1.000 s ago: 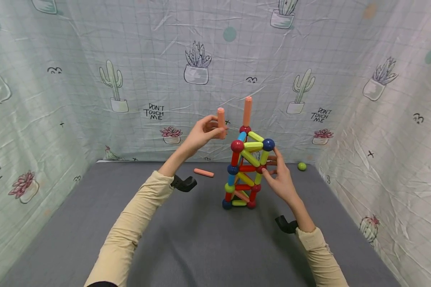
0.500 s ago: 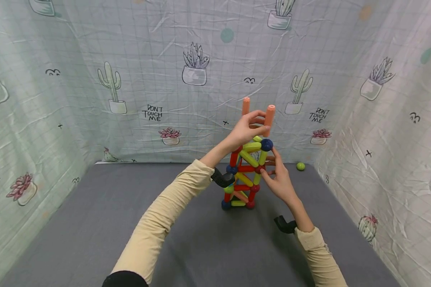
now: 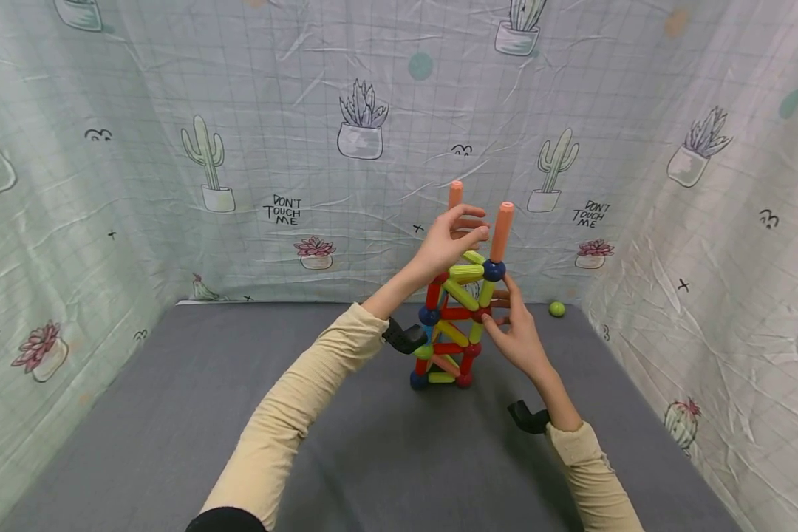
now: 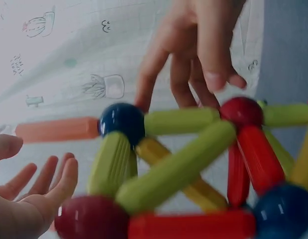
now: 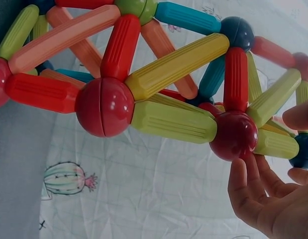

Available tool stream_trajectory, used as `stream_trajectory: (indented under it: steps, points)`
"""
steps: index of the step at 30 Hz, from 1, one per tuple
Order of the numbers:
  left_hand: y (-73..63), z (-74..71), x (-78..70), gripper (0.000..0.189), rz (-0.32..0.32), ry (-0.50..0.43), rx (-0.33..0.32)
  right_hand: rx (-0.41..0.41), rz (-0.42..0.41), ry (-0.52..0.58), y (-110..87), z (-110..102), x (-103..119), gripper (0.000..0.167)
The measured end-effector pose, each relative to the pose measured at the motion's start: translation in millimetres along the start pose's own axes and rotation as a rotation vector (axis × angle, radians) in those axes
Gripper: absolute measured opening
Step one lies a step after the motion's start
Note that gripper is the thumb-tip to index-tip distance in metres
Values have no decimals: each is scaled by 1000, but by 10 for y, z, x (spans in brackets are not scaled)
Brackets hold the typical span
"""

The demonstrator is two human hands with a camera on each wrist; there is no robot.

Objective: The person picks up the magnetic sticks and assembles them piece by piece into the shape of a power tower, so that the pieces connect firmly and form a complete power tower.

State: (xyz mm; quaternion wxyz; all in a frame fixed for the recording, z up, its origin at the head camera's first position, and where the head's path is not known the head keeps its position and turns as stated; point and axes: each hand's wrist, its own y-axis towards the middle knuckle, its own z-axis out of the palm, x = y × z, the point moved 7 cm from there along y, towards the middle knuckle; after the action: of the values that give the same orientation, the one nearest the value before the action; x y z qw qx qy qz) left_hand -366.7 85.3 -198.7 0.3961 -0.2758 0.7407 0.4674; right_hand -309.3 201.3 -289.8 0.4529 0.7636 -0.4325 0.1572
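A tower of coloured magnetic rods and balls [image 3: 455, 312] stands upright on the grey table. At its upper right corner, an orange rod [image 3: 502, 233] rises from a blue ball [image 3: 494, 270]. My left hand [image 3: 448, 236] is just left of that rod, fingers loosely bent and apart from it; in the left wrist view, thumb and fingers have a gap between them. With my right hand [image 3: 522, 332] I hold the tower's upper right side, index fingertip at the blue ball and thumb at a red ball [image 5: 233, 135]. Another upright orange rod [image 3: 455, 193] shows behind my left hand.
A small green ball [image 3: 556, 309] lies at the table's back right. Patterned cloth [image 3: 273, 148] hangs behind and along both sides of the grey tabletop [image 3: 253, 384]. My left forearm crosses in front of part of the tower.
My left hand carried the orange rod rightward to the tower's blue ball, then let it go and drew slightly left. The rod now stands there. My right hand stayed in place.
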Motion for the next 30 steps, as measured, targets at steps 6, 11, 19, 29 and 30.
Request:
stream_trajectory:
  steps: [6,11,19,29,30]
  points:
    - [-264,-377,173,24,156,49,-158,-7,0,-7,-22,6,12,68]
    - [-544,-720,691,21,143,234,-315,-11,16,-10,-33,14,-8,68]
    - [-908,-939,1784,24,-73,673,-233,-14,25,-27,-36,26,-76,69]
    - [-1016,-874,2406,38,-242,1220,138,-1,33,-44,-30,26,-11,67]
    - [-1025,-857,2454,40,-249,1244,162,0,35,-46,-28,24,-11,67]
